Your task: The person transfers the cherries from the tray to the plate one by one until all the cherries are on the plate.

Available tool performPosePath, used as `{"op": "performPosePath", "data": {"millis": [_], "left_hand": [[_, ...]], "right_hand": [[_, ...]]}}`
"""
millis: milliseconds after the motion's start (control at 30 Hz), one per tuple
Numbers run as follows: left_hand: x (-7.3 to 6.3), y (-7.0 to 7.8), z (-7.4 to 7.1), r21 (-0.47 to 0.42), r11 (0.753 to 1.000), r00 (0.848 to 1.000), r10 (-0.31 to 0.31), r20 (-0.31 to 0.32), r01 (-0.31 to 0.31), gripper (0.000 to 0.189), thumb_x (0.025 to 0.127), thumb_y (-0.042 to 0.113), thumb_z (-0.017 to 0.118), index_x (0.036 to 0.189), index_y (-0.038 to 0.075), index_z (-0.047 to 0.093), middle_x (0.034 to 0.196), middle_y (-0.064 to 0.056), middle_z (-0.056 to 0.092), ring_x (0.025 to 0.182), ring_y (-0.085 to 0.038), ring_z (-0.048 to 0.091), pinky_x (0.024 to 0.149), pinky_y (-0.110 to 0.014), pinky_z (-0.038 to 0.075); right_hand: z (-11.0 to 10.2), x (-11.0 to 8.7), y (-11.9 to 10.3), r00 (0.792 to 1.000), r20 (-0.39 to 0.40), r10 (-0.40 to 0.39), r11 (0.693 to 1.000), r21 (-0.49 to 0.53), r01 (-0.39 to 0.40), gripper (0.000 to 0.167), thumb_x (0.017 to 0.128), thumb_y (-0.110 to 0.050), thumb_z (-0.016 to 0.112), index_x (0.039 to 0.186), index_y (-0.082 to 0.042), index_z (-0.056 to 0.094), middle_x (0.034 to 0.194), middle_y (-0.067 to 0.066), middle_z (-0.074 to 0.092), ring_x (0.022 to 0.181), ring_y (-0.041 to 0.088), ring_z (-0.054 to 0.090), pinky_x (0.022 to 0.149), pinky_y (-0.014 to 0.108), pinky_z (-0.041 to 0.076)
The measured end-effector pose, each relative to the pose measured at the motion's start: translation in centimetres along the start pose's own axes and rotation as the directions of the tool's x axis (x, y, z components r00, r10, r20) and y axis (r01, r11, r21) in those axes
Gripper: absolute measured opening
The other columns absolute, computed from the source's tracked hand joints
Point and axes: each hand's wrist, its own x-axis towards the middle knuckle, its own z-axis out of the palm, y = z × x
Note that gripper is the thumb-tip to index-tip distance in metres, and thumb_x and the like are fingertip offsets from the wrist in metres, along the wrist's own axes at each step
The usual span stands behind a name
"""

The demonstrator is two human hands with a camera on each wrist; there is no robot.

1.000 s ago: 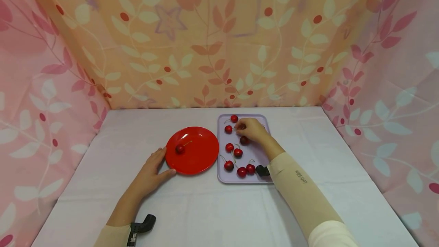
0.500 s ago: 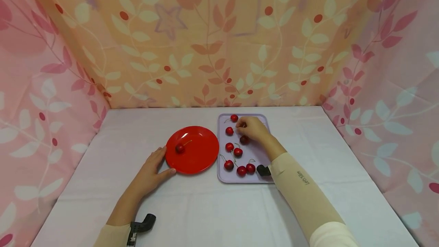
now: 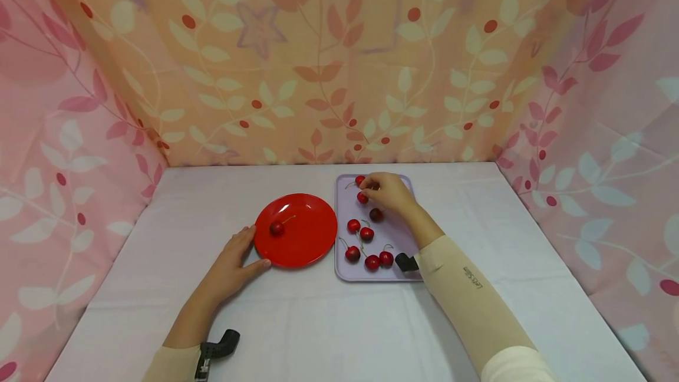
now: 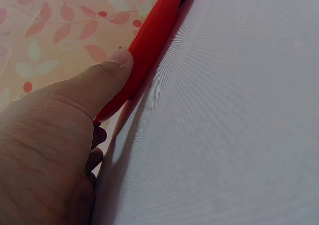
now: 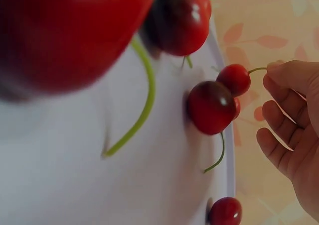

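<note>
In the head view, my right hand [image 3: 389, 192] is over the far part of a lilac tray [image 3: 392, 234]. Thumb and forefinger pinch the thin green stem of a red cherry [image 5: 234, 79], while the other fingers stay loosely bent beside it. Several more cherries lie on the tray, among them a dark one [image 3: 376, 214] just below the hand. My left hand [image 3: 229, 267] rests against the left rim of a round red plate [image 3: 313, 240], its thumb [image 4: 112, 68] laid along the near edge. On that plate sits one cherry [image 3: 277, 228] with its stem up to the right.
Plate and tray stand side by side, nearly touching, on a white-covered table [image 3: 297, 329]. Behind it hangs an orange leaf-patterned curtain [image 3: 318, 75], with pink patterned cloth [image 3: 610, 134] at both sides. A black wrist mount [image 3: 407, 262] overlaps the tray's near right corner.
My right hand has shifted slightly toward the far end of the tray, and the pinched cherry has moved right, closer under the fingers. My left hand stays at the plate.
</note>
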Motion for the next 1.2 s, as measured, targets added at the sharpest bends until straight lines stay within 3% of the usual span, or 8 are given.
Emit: {"op": "performPosePath", "data": {"millis": [333, 567, 733, 967, 1200], "left_hand": [[0.0, 0.1, -0.1, -0.003, 1.0, 1.0, 0.011, -0.003, -0.011, 0.097, 0.088, 0.051, 0.077, 0.163, 0.015, 0.028, 0.168, -0.009, 0.03, 0.157, -0.036, 0.02, 0.121, -0.067, 0.023], [0.0, 0.1, -0.1, 0.005, 1.0, 1.0, 0.013, -0.007, -0.013, 0.097, 0.088, 0.05, 0.077, 0.163, 0.013, 0.028, 0.168, -0.011, 0.03, 0.156, -0.037, 0.02, 0.12, -0.068, 0.023], [0.0, 0.1, -0.2, -0.001, 1.0, 1.0, 0.009, -0.002, -0.009, 0.098, 0.088, 0.051, 0.077, 0.163, 0.013, 0.028, 0.168, -0.011, 0.03, 0.157, -0.037, 0.019, 0.121, -0.067, 0.022], [0.0, 0.0, -0.3, 0.008, 1.0, 1.0, 0.001, 0.002, -0.001, 0.098, 0.088, 0.053, 0.076, 0.163, 0.013, 0.027, 0.168, -0.013, 0.028, 0.156, -0.039, 0.019, 0.119, -0.07, 0.023], [0.1, -0.1, -0.1, 0.012, 1.0, 1.0, 0.001, 0.003, -0.001, 0.099, 0.087, 0.055, 0.076, 0.163, 0.014, 0.027, 0.168, -0.011, 0.029, 0.156, -0.037, 0.02, 0.12, -0.068, 0.023]], "right_hand": [[-0.2, -0.8, -2.4, 0.998, -0.024, -0.064, 0.997, 0.052, 0.065, 0.01, 0.095, -0.018, 0.072, 0.103, -0.015, 0.077, 0.092, -0.002, 0.073, 0.086, 0.021, 0.061, 0.073, 0.031, 0.054], [0.0, -1.1, -3.9, 0.994, -0.036, -0.104, 0.991, 0.084, 0.107, 0.013, 0.094, -0.017, 0.073, 0.105, -0.01, 0.078, 0.09, -0.003, 0.074, 0.085, 0.02, 0.063, 0.079, 0.033, 0.056], [0.3, -1.6, -4.9, 0.992, -0.041, -0.12, 0.984, 0.129, 0.124, 0.01, 0.095, -0.015, 0.073, 0.103, -0.013, 0.078, 0.091, -0.005, 0.074, 0.083, 0.021, 0.061, 0.074, 0.033, 0.057], [1.1, -2.5, -6.9, 0.981, -0.054, -0.185, 0.967, 0.168, 0.191, 0.009, 0.094, -0.011, 0.073, 0.1, -0.012, 0.079, 0.089, -0.004, 0.074, 0.085, 0.017, 0.063, 0.077, 0.032, 0.053], [2.6, -3.7, -8.2, 0.981, -0.031, -0.191, 0.966, 0.173, 0.194, 0.008, 0.095, -0.013, 0.073, 0.101, -0.013, 0.079, 0.084, -0.009, 0.075, 0.086, 0.013, 0.062, 0.08, 0.033, 0.054]]}}
